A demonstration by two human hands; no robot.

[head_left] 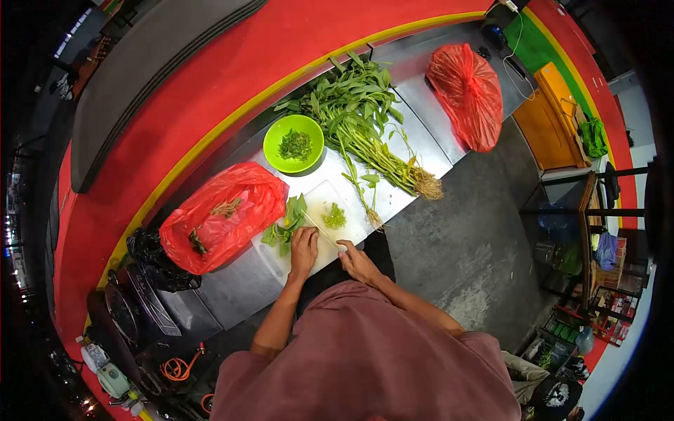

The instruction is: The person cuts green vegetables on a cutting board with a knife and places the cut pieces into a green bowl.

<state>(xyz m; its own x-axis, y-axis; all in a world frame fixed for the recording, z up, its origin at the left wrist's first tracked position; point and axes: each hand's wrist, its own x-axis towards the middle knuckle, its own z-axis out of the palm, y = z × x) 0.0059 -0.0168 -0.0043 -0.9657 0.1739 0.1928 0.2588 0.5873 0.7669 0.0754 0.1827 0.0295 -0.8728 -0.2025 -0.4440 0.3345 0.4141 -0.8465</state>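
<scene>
My right hand [358, 262] is closed round the handle of a knife [321, 229], whose thin blade slants up and left across a white cutting board [325, 192]. My left hand [305, 247] presses curled fingers onto leafy greens [286, 226] at the board's left side, close beside the blade. Right of the knife lies a small heap of chopped green stems [335, 216]. Just behind the board stands a lime-green bowl [269, 145] with finely cut greens inside. A large bunch of long-stemmed greens with roots [375, 151] is spread behind and to the right.
An opened red plastic bag [189, 217] with scraps and a black bag [151, 256] sit left of the board. A tied red bag [469, 95] rests at the far right of the metal counter [421, 105]. A red and yellow ledge [295, 70] borders the back.
</scene>
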